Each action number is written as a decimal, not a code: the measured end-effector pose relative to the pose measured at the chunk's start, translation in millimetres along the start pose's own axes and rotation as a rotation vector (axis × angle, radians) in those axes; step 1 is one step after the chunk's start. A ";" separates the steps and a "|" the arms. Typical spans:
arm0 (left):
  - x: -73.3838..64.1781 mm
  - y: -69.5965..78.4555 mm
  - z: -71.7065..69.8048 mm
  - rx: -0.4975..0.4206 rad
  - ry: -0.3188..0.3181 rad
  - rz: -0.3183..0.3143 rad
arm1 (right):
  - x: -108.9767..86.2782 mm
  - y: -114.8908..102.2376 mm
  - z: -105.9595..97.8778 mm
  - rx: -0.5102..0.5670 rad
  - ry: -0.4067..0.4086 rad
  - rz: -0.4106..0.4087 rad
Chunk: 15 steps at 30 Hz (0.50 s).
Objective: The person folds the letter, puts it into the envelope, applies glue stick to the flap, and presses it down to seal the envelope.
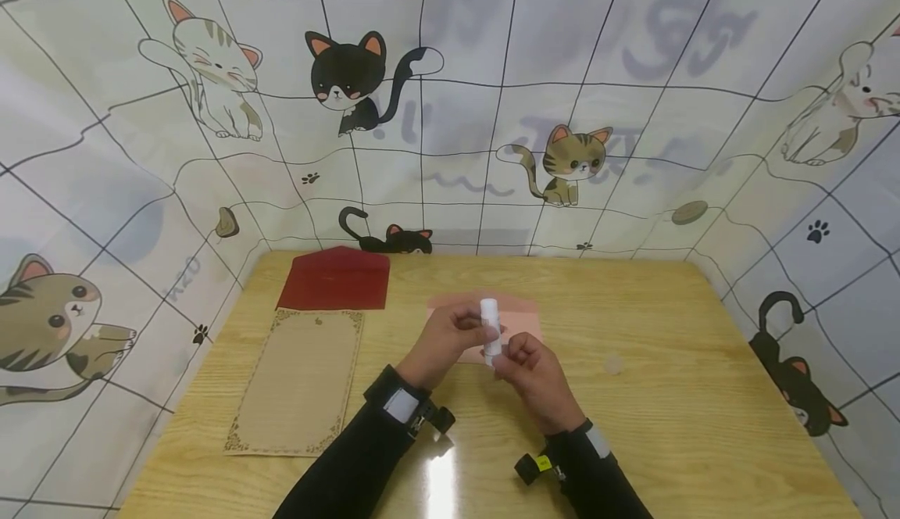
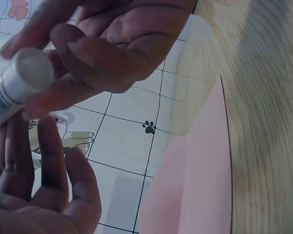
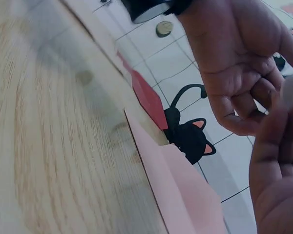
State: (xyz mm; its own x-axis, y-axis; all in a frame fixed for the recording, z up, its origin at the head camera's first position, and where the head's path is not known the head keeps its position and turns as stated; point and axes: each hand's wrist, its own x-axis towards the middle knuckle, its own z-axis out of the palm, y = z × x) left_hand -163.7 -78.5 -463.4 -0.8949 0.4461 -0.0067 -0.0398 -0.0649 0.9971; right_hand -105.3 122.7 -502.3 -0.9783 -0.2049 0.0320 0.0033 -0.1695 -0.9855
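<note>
Both hands hold a white glue stick (image 1: 490, 316) upright above the table. Fingers and thumb of my left hand (image 1: 446, 341) grip its tube. My right hand (image 1: 536, 378) pinches its lower end. In the left wrist view the round end of the glue stick (image 2: 33, 70) faces the camera, with barcode print on its side. Below the hands lies a pink envelope (image 1: 520, 317) with its flap raised, partly covered by the hands in the head view. The right wrist view shows only a blurred pale end of the glue stick (image 3: 292, 90) between the fingers.
A dark red envelope (image 1: 336, 280) lies at the back left of the wooden table (image 1: 668, 441). In front of it is a tan sheet of paper (image 1: 298, 382) with an ornate border. Right of the hands lies a small translucent disc (image 1: 614, 363). Cat-print cloth (image 1: 464, 120) surrounds the table.
</note>
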 end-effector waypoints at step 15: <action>0.7 -0.1 -3.7 -0.015 -0.111 0.023 | 1.8 0.3 -3.2 0.359 -0.305 -0.036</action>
State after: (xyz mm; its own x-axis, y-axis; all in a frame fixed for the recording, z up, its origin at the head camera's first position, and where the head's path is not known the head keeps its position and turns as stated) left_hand -166.0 -81.5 -463.8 -0.8411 0.5403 0.0255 -0.0273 -0.0895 0.9956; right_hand -107.8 125.4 -503.1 -0.8736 -0.4577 0.1652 0.0948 -0.4931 -0.8648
